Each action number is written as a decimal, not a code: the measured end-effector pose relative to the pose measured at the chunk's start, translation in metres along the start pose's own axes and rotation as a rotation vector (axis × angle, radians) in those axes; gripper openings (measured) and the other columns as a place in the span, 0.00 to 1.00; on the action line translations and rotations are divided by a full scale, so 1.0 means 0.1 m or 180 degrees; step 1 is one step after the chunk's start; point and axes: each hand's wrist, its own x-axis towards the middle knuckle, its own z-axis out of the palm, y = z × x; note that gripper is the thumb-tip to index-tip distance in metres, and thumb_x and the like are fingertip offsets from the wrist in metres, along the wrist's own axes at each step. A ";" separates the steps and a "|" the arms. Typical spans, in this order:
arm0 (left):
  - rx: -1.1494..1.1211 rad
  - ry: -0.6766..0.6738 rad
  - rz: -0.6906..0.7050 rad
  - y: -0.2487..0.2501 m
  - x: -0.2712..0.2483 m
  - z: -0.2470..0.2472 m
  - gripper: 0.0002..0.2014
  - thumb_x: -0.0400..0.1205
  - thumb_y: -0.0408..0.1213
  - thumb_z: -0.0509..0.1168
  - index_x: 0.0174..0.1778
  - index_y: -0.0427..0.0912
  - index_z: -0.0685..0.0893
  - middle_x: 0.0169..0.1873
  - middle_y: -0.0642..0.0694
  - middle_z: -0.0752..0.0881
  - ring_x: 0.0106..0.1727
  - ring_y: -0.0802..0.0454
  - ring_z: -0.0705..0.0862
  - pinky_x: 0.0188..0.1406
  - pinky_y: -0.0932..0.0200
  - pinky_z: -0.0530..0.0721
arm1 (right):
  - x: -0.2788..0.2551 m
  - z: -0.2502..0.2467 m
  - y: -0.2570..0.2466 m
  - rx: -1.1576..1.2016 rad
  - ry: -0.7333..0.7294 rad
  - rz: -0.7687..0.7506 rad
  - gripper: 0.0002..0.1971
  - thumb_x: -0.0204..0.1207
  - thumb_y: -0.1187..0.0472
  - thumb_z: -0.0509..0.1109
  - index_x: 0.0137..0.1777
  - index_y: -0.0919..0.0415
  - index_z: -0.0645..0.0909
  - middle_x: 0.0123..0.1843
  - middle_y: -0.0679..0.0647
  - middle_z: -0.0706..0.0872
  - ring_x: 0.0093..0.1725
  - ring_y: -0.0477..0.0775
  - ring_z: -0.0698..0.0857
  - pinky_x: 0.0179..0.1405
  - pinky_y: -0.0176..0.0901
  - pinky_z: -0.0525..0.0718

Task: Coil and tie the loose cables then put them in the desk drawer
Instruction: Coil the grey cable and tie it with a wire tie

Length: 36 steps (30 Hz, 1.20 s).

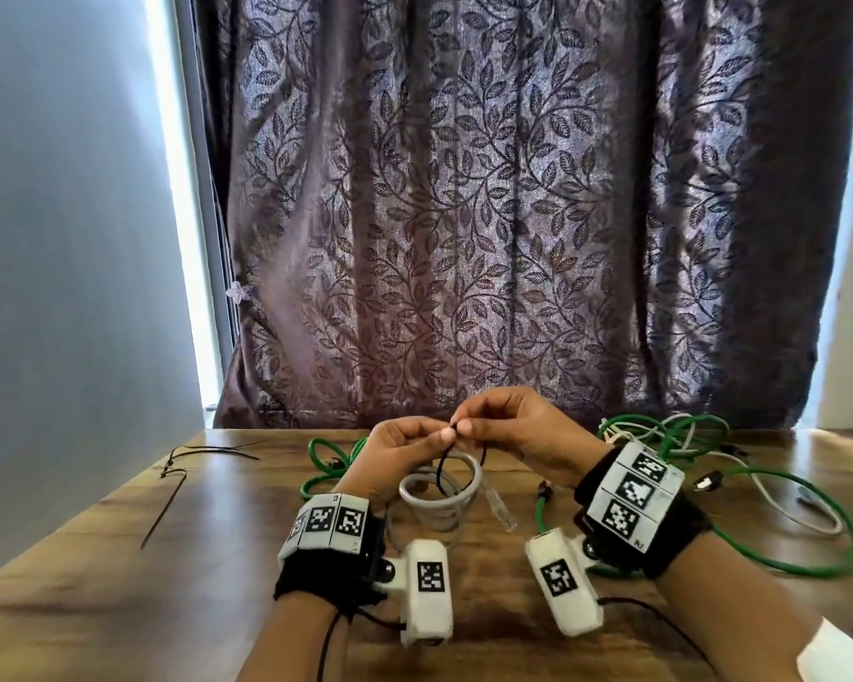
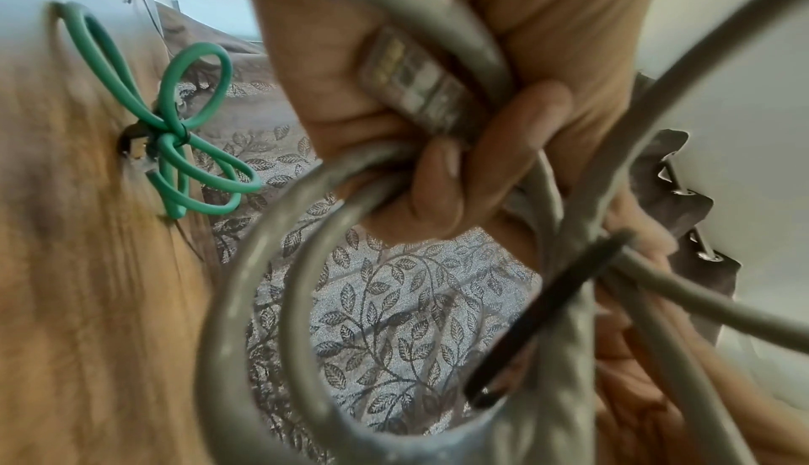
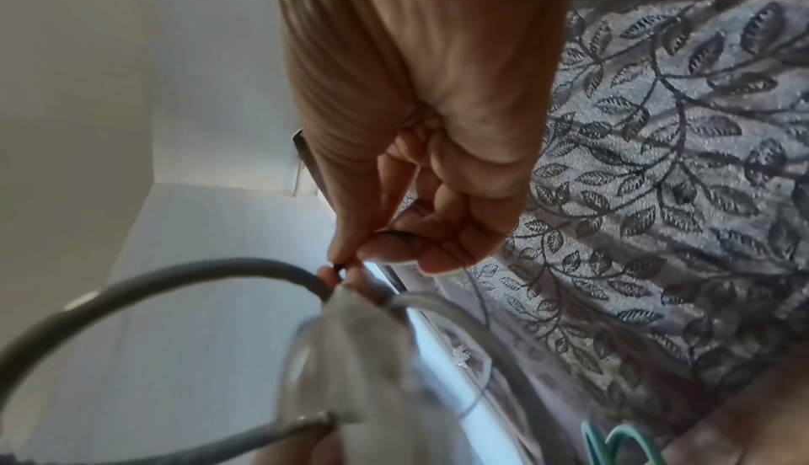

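Note:
A grey cable [image 1: 437,499], wound into a coil, hangs just above the wooden desk [image 1: 119,558]. My left hand [image 1: 439,435] grips the top of the coil; in the left wrist view its fingers [image 2: 442,178] curl round the grey cable [image 2: 262,282] and its clear plug [image 2: 416,92]. A black zip tie [image 1: 443,466] loops round the coil. My right hand [image 1: 464,425] pinches the tie's end right against the left thumb. In the right wrist view the right hand [image 3: 350,258] pinches the black zip tie [image 3: 338,267] above the grey loop [image 3: 175,279].
A tied green cable bundle [image 1: 323,462] lies behind my left hand, and shows as the green bundle [image 2: 183,147] in the left wrist view. Loose green cables [image 1: 818,524] and a white cable [image 1: 784,509] sprawl at the right. Spare zip ties [image 1: 203,452] lie at the left. A curtain [image 1: 513,214] hangs behind the desk.

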 end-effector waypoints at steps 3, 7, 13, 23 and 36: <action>-0.0057 -0.0056 0.0048 0.00 0.00 -0.01 0.03 0.73 0.30 0.69 0.35 0.37 0.87 0.29 0.45 0.89 0.29 0.57 0.87 0.31 0.66 0.85 | 0.00 0.02 0.01 0.0220 0.0035 0.0059 0.04 0.64 0.71 0.72 0.38 0.65 0.85 0.32 0.54 0.88 0.32 0.45 0.86 0.36 0.33 0.85; -0.0324 -0.0203 0.0186 0.01 0.01 -0.04 0.12 0.62 0.44 0.82 0.31 0.41 0.89 0.30 0.43 0.90 0.29 0.54 0.87 0.30 0.64 0.85 | 0.02 0.07 0.02 0.0422 0.0221 0.0056 0.09 0.59 0.69 0.74 0.39 0.64 0.79 0.27 0.53 0.86 0.28 0.47 0.87 0.33 0.35 0.86; -0.0608 -0.0352 0.0350 0.10 0.00 0.02 0.21 0.54 0.51 0.85 0.32 0.39 0.89 0.31 0.42 0.90 0.31 0.54 0.88 0.31 0.64 0.85 | 0.02 0.15 -0.02 0.0723 0.0411 -0.0321 0.04 0.58 0.67 0.75 0.33 0.65 0.84 0.26 0.57 0.85 0.24 0.47 0.83 0.28 0.34 0.84; -0.0547 -0.0218 0.0423 0.08 0.00 -0.01 0.20 0.58 0.52 0.83 0.35 0.41 0.90 0.35 0.39 0.90 0.33 0.51 0.89 0.34 0.61 0.87 | 0.02 0.20 -0.01 0.0045 0.0432 -0.0687 0.03 0.70 0.74 0.71 0.37 0.68 0.81 0.26 0.52 0.86 0.24 0.43 0.81 0.28 0.30 0.82; -0.0886 -0.0318 0.0403 0.11 -0.06 -0.02 0.19 0.50 0.51 0.86 0.28 0.45 0.90 0.27 0.47 0.89 0.27 0.56 0.86 0.29 0.65 0.84 | -0.04 0.28 -0.13 0.1142 0.0091 0.0139 0.06 0.62 0.72 0.70 0.35 0.65 0.88 0.30 0.59 0.87 0.29 0.49 0.87 0.31 0.35 0.87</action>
